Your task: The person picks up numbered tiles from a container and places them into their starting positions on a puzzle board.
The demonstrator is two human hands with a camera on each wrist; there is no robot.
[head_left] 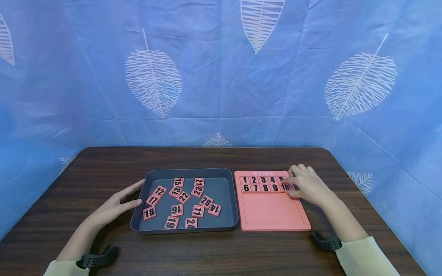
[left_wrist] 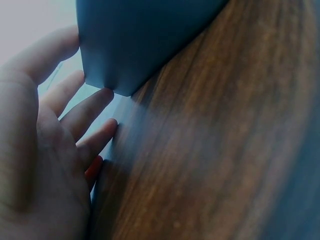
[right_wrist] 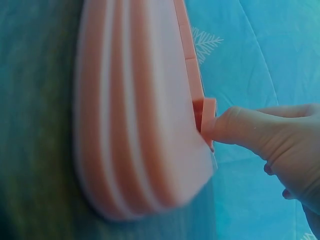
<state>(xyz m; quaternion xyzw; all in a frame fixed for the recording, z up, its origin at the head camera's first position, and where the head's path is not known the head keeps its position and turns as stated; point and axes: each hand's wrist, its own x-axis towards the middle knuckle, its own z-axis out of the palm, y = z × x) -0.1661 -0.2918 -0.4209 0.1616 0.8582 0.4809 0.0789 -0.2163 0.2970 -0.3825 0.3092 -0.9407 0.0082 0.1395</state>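
My right hand (head_left: 307,185) pinches the pink number tile 10 (head_left: 285,187) at the right end of the second row on the pink puzzle board (head_left: 272,214). In the right wrist view that tile (right_wrist: 208,117) stands slightly raised at the board's edge, with the thumb against it. Tiles 1 to 9 lie in two rows, the 5 partly covered by fingers. My left hand (head_left: 115,206) rests its extended fingers along the left side of the dark grey tray (head_left: 221,224). Inside the tray several loose tiles, such as the 22 (head_left: 183,197), lie at various angles.
Tray and board stand side by side on a dark wooden table (head_left: 193,253), a narrow gap between them. Behind the table hangs a blue cloth (head_left: 221,84) with white leaf prints. Each wrist wears a black band (head_left: 98,258).
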